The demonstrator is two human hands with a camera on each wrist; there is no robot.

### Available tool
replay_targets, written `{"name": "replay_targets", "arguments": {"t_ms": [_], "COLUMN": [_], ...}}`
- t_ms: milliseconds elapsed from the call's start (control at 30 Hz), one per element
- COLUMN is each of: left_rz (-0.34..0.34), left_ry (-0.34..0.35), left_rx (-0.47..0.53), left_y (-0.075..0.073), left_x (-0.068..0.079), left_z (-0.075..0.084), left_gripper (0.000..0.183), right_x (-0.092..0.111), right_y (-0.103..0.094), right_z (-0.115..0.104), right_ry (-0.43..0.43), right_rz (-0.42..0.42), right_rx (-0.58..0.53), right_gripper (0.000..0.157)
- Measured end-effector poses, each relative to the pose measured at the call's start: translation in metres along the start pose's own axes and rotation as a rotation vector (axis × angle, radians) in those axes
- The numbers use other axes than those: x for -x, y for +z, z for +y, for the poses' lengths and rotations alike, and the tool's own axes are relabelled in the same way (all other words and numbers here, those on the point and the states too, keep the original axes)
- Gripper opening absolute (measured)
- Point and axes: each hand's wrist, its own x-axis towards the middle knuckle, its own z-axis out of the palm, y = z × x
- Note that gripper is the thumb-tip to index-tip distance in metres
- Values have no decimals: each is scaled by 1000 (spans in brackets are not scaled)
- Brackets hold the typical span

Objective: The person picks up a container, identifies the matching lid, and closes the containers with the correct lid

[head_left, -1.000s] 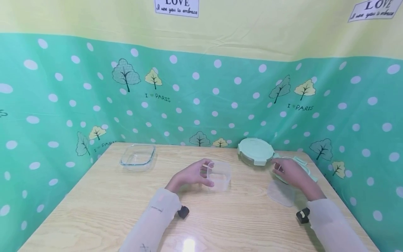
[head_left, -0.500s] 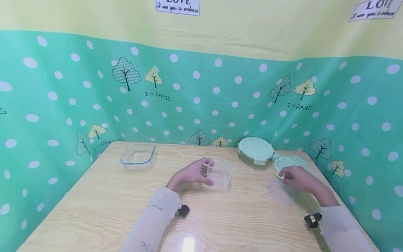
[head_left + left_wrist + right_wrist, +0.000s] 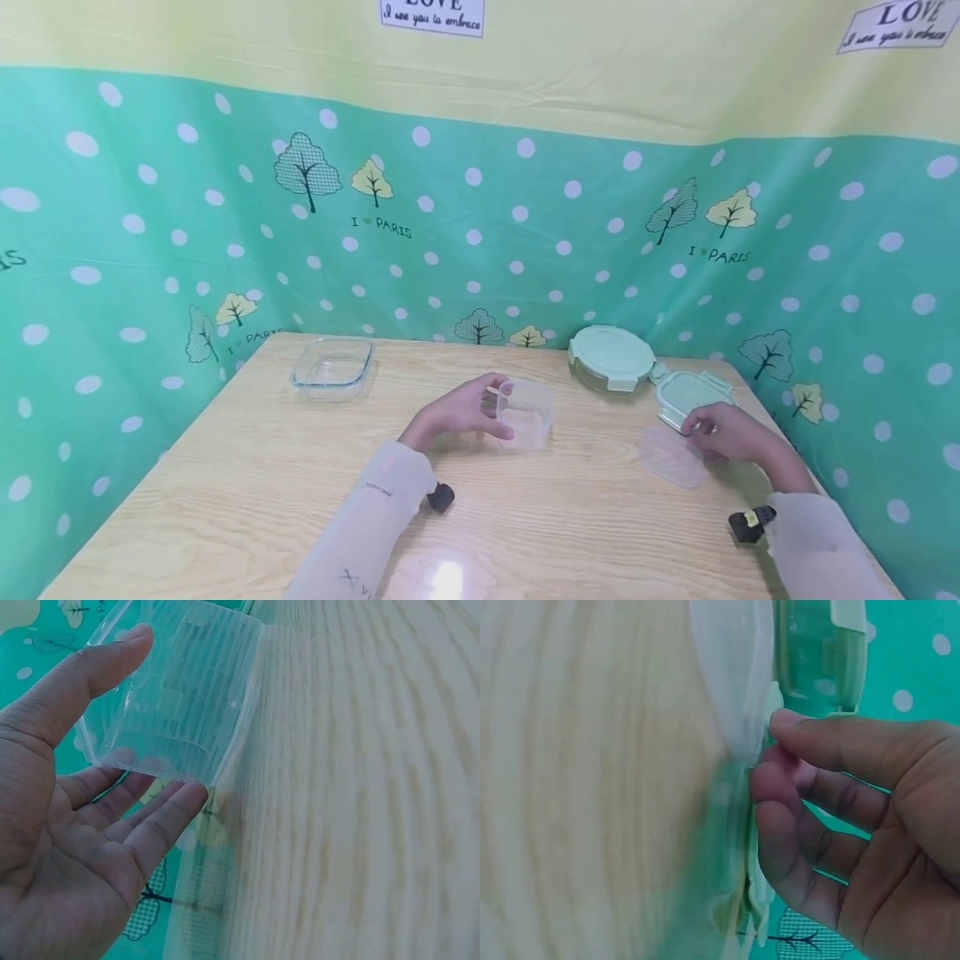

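My left hand (image 3: 467, 408) holds a translucent plastic container (image 3: 525, 415) tipped on its side at mid-table, thumb and fingers round its rim. In the left wrist view, the thumb lies over the container (image 3: 180, 690) and the fingertips (image 3: 191, 796) touch its lower edge. My right hand (image 3: 723, 435), fingers loosely bent, is beside a frosted plastic lid (image 3: 670, 457) and over the near edge of a pale green snap-on lid (image 3: 692, 390). In the right wrist view, the thumb (image 3: 810, 735) and fingers come close to the frosted lid's corner (image 3: 739, 712), with nothing visible between them.
A square glass container (image 3: 332, 367) stands at the back left of the wooden table (image 3: 555, 533). At the back right sits a round container with a pale green lid (image 3: 611, 354). A patterned curtain (image 3: 420, 275) hangs behind the table.
My right hand has moved back toward me from the green lid, which now lies lower beside the round container. The left hand and its container have stayed nearly still.
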Motion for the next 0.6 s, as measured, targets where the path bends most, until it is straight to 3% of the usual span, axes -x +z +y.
{"name": "replay_targets", "arguments": {"t_ms": [300,600], "left_rz": [-4,0], "left_ry": [0,-5], "left_rx": [-5,-18], "left_y": [0,0], "left_x": [1,0], "left_z": [1,0], "left_gripper": [89,91], "right_x": [-2,-4], "right_y": [4,5], "right_z": [3,6], "right_ry": [62,114], "right_rz": [4,5], "right_rx": [5,-51], "right_gripper": [9,16]}}
